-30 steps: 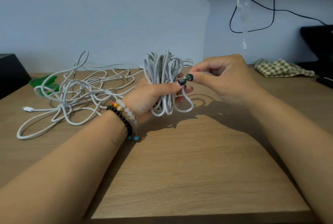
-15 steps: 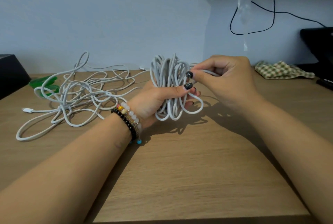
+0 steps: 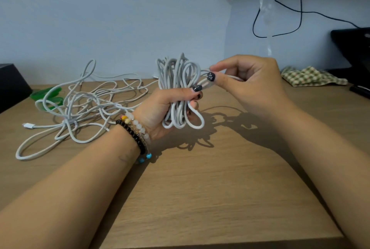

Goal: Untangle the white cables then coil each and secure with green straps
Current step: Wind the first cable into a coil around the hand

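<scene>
My left hand (image 3: 163, 108) grips a coiled bundle of white cable (image 3: 178, 72) around its middle, held upright above the wooden table (image 3: 210, 188). My right hand (image 3: 250, 82) pinches a strand of that same cable between thumb and fingers, just right of the bundle. A loose tangle of white cables (image 3: 84, 104) lies on the table to the left, with a white plug (image 3: 28, 125) at its near-left side. Green straps (image 3: 48, 94) lie partly under the tangle at the far left.
A checked cloth (image 3: 308, 75) lies at the back right of the table. Dark objects sit at the far left (image 3: 10, 86) and far right (image 3: 352, 48). A black wire and clear plastic hang on the wall behind. The table's front edge runs near the bottom.
Both hands have shifted slightly right with the bundle. My right hand has drawn its strand out to the right, away from the coil.
</scene>
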Motion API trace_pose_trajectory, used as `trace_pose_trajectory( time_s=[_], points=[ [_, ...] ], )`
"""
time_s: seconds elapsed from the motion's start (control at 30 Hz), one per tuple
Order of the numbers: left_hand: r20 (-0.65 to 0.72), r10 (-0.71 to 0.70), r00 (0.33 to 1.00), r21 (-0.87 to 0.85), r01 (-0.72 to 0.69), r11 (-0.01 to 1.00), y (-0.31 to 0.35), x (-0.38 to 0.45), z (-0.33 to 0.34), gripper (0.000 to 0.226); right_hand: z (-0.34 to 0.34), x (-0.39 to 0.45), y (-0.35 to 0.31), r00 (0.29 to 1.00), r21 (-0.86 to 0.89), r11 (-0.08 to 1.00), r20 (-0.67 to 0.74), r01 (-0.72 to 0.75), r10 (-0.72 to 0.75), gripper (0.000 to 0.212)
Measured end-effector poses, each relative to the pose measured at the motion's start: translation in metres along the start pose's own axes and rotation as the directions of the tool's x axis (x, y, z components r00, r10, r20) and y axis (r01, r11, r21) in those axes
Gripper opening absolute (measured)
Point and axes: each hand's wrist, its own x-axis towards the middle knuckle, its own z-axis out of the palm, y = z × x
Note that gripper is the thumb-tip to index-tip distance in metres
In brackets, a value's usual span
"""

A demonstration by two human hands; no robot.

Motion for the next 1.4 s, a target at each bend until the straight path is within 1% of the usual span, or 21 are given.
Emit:
trace_pose_trajectory(
  time_s=[0.1, 0.13, 0.23, 0.27, 0.37, 0.53, 0.57, 0.6, 0.67, 0.7, 0.73, 0.87, 0.93, 0.97, 1.03, 1.1, 1.13, 1.2, 1.27, 1.3, 1.4],
  points=[
    [-0.039, 0.015, 0.999, -0.066, -0.017, 0.998, 0.006, 0.0, -0.005, 0.011, -0.006, 0.005, 0.002, 0.999, 0.007, 1.0, -0.049, -0.001, 0.001, 0.008],
    [-0.039, 0.016, 0.999, -0.073, -0.019, 0.997, 0.008, 0.0, -0.008, 0.014, -0.007, 0.005, 0.002, 0.998, 0.004, 1.0, -0.058, -0.01, 0.01, 0.006],
    [0.027, 0.035, 0.999, -0.09, -0.032, 0.995, 0.011, 0.0, -0.015, 0.04, -0.009, 0.007, 0.005, 0.995, -0.01, 0.999, -0.096, -0.036, 0.035, 0.008],
    [0.052, 0.036, 0.998, -0.091, -0.031, 0.995, 0.011, -0.001, -0.016, 0.042, -0.01, 0.007, 0.006, 0.992, -0.025, 0.999, -0.117, -0.039, 0.036, 0.01],
    [0.089, 0.016, 0.996, -0.032, -0.013, 0.999, 0.01, -0.001, -0.015, 0.036, -0.011, 0.008, 0.008, 0.983, -0.055, 0.998, -0.185, -0.027, 0.016, 0.014],
    [0.108, -0.045, 0.993, 0.045, 0.04, 0.998, 0.011, -0.003, -0.015, 0.045, -0.005, 0.004, 0.008, 0.975, -0.075, 0.997, -0.22, 0.009, -0.026, 0.014],
    [0.095, -0.059, 0.994, 0.068, 0.053, 0.996, 0.011, -0.003, -0.015, 0.052, -0.004, 0.004, 0.008, 0.974, -0.075, 0.997, -0.224, 0.012, -0.029, 0.013],
    [0.084, -0.075, 0.994, 0.082, 0.068, 0.994, 0.012, -0.004, -0.014, 0.065, -0.003, 0.003, 0.008, 0.973, -0.074, 0.997, -0.228, 0.015, -0.032, 0.013],
    [0.085, -0.091, 0.992, 0.086, 0.083, 0.993, 0.013, -0.004, -0.013, 0.098, -0.003, 0.003, 0.008, 0.971, -0.069, 0.997, -0.236, 0.021, -0.037, 0.013],
    [0.095, -0.093, 0.991, 0.095, 0.084, 0.992, 0.013, -0.003, -0.013, 0.101, -0.003, 0.003, 0.008, 0.97, -0.066, 0.998, -0.239, 0.023, -0.038, 0.014],
    [0.106, -0.097, 0.99, 0.113, 0.085, 0.99, 0.013, -0.004, -0.013, 0.093, -0.003, 0.003, 0.007, 0.97, -0.063, 0.998, -0.241, 0.024, -0.038, 0.014],
    [0.03, -0.122, 0.992, 0.226, 0.112, 0.968, 0.014, -0.005, -0.008, 0.033, -0.002, 0.002, 0.007, 0.974, -0.06, 0.998, -0.223, 0.023, -0.036, 0.013],
    [0.005, -0.109, 0.994, 0.233, 0.105, 0.967, 0.013, -0.005, -0.006, 0.011, -0.002, 0.002, 0.007, 0.974, -0.058, 0.998, -0.221, 0.03, -0.042, 0.012],
    [-0.009, -0.092, 0.996, 0.247, 0.091, 0.965, 0.012, -0.004, -0.006, 0.003, -0.002, 0.002, 0.007, 0.973, -0.06, 0.997, -0.223, 0.039, -0.052, 0.012],
    [-0.055, -0.04, 0.998, 0.28, 0.054, 0.958, 0.008, -0.001, -0.007, 0.013, -0.002, 0.002, 0.008, 0.971, -0.073, 0.995, -0.226, 0.064, -0.079, 0.013],
    [-0.105, 0.034, 0.994, 0.272, -0.004, 0.962, 0.007, 0.002, -0.006, 0.022, -0.002, 0.003, 0.009, 0.973, -0.088, 0.993, -0.213, 0.073, -0.09, 0.014],
    [-0.137, 0.083, 0.987, 0.242, -0.048, 0.969, 0.008, 0.003, -0.006, 0.027, -0.003, 0.003, 0.01, 0.978, -0.092, 0.993, -0.192, 0.069, -0.085, 0.014],
    [-0.227, 0.163, 0.96, 0.126, -0.137, 0.983, 0.013, 0.005, -0.009, 0.036, -0.005, 0.003, 0.011, 0.989, -0.118, 0.992, -0.134, 0.052, -0.068, 0.012],
    [-0.309, 0.217, 0.926, 0.017, -0.222, 0.975, 0.021, 0.006, -0.018, 0.03, -0.011, 0.006, 0.013, 0.993, -0.151, 0.988, -0.103, 0.037, -0.053, 0.009],
    [-0.345, 0.236, 0.908, -0.001, -0.252, 0.968, 0.024, 0.005, -0.022, 0.027, -0.013, 0.007, 0.014, 0.994, -0.164, 0.986, -0.097, 0.031, -0.047, 0.009],
    [-0.397, 0.252, 0.882, 0.027, -0.263, 0.964, 0.025, 0.005, -0.029, 0.029, -0.013, 0.008, 0.014, 0.995, -0.163, 0.987, -0.094, 0.015, -0.03, 0.012]
  ],
)
